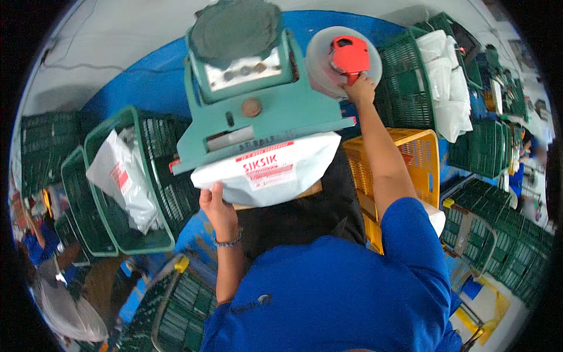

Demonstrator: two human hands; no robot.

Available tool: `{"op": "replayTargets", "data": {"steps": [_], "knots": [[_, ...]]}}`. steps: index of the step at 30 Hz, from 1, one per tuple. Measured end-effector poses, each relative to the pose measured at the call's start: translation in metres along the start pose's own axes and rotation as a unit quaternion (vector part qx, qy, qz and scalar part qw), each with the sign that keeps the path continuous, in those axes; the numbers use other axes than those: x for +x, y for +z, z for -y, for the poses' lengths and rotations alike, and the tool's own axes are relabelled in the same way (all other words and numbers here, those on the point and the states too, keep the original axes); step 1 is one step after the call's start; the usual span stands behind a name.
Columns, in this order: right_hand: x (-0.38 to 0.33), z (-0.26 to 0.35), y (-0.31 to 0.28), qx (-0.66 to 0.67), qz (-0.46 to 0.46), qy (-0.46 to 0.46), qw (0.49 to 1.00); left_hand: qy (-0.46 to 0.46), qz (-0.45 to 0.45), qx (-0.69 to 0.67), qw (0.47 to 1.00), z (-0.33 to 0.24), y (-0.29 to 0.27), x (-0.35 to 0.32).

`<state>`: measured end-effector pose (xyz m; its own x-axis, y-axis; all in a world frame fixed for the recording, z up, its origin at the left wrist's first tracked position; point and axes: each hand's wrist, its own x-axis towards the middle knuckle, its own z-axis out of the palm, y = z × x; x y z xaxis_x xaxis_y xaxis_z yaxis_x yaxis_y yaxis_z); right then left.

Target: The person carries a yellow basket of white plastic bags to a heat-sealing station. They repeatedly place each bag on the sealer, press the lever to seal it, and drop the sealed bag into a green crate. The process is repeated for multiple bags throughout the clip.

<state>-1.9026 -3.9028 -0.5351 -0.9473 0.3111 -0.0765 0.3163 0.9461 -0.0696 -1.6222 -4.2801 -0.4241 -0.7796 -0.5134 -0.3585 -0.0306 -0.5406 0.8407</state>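
A white plastic bag [267,170] with red print lies against the front edge of a green bench machine [264,108], its top edge at the machine's jaw. My left hand [219,210] pinches the bag's lower left corner, thumb on top. At the far right my right hand [360,91] is closed round the handle of a red label gun [350,57]. The gun is over a round, whitish plastic tub [319,64] beside the machine. Most of the right fingers are hidden behind the gun's handle.
Green crates [132,179] with filled white bags stand at the left. A yellow crate [434,176] stands under my right arm. More white bags [443,76] hang over green crates at the right. Crates on trolleys [182,311] flank me; another person [41,234] is at the far left.
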Motion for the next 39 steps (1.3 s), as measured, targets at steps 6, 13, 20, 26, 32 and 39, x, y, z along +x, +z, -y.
{"op": "replayTargets", "data": {"steps": [6,13,20,26,32,39], "knots": [[-0.025,-0.019,-0.054,0.495,0.185,0.111,0.842,0.041,-0.008,-0.004,0.999,0.005,0.004,-0.001],[-0.232,-0.089,-0.135,0.659,0.1,-0.041,0.744,0.055,0.004,-0.023,0.998,0.008,0.008,-0.001],[-0.32,-0.027,-0.143,0.369,0.164,-0.323,0.856,0.067,-0.008,-0.019,0.998,0.011,0.006,0.002],[-0.314,-0.023,-0.173,0.195,0.252,-0.245,0.916,0.066,-0.012,-0.035,0.997,0.012,0.01,0.001],[-0.288,-0.095,-0.207,0.295,0.228,-0.101,0.922,0.054,-0.004,-0.065,0.996,0.01,0.005,0.002],[-0.096,-0.085,-0.101,0.456,0.066,-0.028,0.887,0.041,0.016,-0.063,0.997,0.009,-0.004,-0.006]]}}
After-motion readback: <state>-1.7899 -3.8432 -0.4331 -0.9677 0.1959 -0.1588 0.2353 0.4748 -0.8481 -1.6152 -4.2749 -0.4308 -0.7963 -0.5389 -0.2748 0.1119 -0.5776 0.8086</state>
